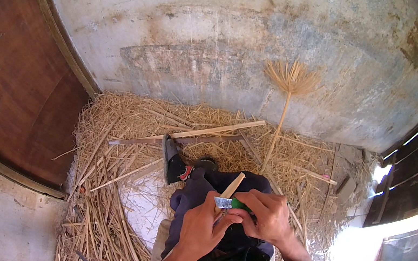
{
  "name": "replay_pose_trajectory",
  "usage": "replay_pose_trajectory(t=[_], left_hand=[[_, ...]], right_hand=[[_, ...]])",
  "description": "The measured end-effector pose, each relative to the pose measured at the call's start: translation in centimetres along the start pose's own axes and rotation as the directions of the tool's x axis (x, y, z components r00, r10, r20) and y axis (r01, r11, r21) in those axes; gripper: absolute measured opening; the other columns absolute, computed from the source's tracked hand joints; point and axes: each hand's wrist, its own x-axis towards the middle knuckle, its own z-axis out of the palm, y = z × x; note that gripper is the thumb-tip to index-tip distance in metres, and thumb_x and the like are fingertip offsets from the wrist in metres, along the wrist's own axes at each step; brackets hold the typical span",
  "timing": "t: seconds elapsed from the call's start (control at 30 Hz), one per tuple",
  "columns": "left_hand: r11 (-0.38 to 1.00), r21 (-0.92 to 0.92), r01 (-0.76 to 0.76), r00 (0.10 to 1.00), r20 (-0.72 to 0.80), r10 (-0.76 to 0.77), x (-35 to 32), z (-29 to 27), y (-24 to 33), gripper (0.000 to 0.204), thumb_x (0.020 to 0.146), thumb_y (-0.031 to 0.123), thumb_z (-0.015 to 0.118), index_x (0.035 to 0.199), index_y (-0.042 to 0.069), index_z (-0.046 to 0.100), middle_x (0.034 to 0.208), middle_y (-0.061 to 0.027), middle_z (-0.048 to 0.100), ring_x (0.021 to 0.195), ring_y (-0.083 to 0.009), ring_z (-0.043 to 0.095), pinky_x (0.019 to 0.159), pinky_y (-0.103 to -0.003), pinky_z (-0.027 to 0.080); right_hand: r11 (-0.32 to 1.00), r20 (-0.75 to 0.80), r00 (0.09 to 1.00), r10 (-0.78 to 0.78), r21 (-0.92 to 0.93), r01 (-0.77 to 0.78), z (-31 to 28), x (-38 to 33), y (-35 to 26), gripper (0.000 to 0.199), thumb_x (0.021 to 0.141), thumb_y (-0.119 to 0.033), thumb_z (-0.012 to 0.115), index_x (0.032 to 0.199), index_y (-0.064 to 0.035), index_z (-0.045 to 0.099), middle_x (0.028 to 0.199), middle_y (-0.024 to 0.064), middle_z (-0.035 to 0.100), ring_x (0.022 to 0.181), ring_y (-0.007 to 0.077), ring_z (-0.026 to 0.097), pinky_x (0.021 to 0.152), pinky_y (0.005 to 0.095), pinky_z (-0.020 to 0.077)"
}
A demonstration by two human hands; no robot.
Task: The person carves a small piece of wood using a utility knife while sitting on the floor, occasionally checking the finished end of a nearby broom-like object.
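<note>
My right hand (266, 214) is closed round the green handle of a short, broad-bladed knife (224, 203). Its grey blade points left and lies across a pale wooden stick (233, 185). Closed round the lower part of that stick is my left hand (203, 222), close beside the blade. The stick's upper end pokes out above both hands, tilted to the right. Both thumbs come near each other below the blade. Stick and knife are over my lap, and my palms hide the rest of the stick.
Straw and shavings (211, 114) cover the floor, with long wooden strips (214, 132) lying across them. A straw broom (286, 93) leans bristles-up against the stained wall (197, 30). At left stands a brown door (20, 79). Split sticks (106, 229) pile up at lower left. My shoe (175, 166) rests ahead.
</note>
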Motion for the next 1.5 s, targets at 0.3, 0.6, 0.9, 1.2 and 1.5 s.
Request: replay_pose_trajectory(t=[0.3,0.6,0.9,1.2,1.5], left_hand=[[0.974,-0.227,0.009,0.999,-0.046,-0.020,0.4,-0.2,-0.3,0.040,0.096,0.030,0.088,0.107,0.001,0.062,0.068,-0.0074,0.062,0.057,-0.0097,0.053,0.053,-0.031,0.043],[0.969,-0.246,-0.016,0.994,-0.106,-0.011,0.3,0.5,-0.6,0.034,0.095,0.023,0.089,0.094,0.001,0.063,0.066,-0.0078,0.060,0.060,-0.0051,0.048,0.052,-0.030,0.040],[0.987,-0.157,0.021,0.993,-0.112,-0.039,0.3,0.4,-0.5,0.042,0.095,0.032,0.089,0.085,0.002,0.061,0.065,-0.0114,0.061,0.052,-0.0151,0.053,0.051,-0.034,0.043],[0.968,-0.240,0.075,0.997,0.019,-0.073,0.4,-0.9,-0.3,0.039,0.094,0.031,0.090,0.091,0.002,0.064,0.067,-0.0035,0.061,0.061,-0.0040,0.049,0.053,-0.028,0.040],[0.951,-0.293,0.101,0.994,-0.013,-0.110,0.4,0.0,-0.6,0.028,0.094,0.029,0.089,0.100,0.004,0.078,0.062,-0.0053,0.061,0.054,-0.0082,0.047,0.050,-0.032,0.039]], right_hand=[[0.999,-0.017,1.000,-0.004,-0.037,0.003,0.3,-0.1,0.3,0.033,0.083,-0.020,0.085,0.111,-0.0064,0.074,0.080,0.0062,0.067,0.064,0.0278,0.072,0.055,0.0395,0.0542],[0.996,-0.079,0.997,-0.017,-0.090,0.010,0.2,0.1,-0.3,0.032,0.081,-0.017,0.085,0.109,-0.0067,0.074,0.078,0.0049,0.066,0.062,0.0254,0.070,0.054,0.0380,0.0536],[0.990,-0.150,0.988,0.040,-0.125,-0.059,0.7,-0.1,-1.3,0.031,0.081,-0.017,0.086,0.107,-0.0066,0.074,0.079,0.0040,0.067,0.061,0.0240,0.070,0.053,0.0373,0.0536],[0.999,-0.030,0.999,-0.035,-0.019,0.034,0.5,-0.1,0.5,0.031,0.083,-0.019,0.085,0.110,-0.0065,0.074,0.079,0.0058,0.067,0.063,0.0272,0.071,0.053,0.0385,0.0538],[0.991,-0.099,0.994,-0.052,-0.127,0.039,0.5,-0.1,0.1,0.031,0.084,-0.021,0.086,0.109,-0.0077,0.074,0.077,0.0041,0.066,0.060,0.0246,0.069,0.053,0.0372,0.0530]])
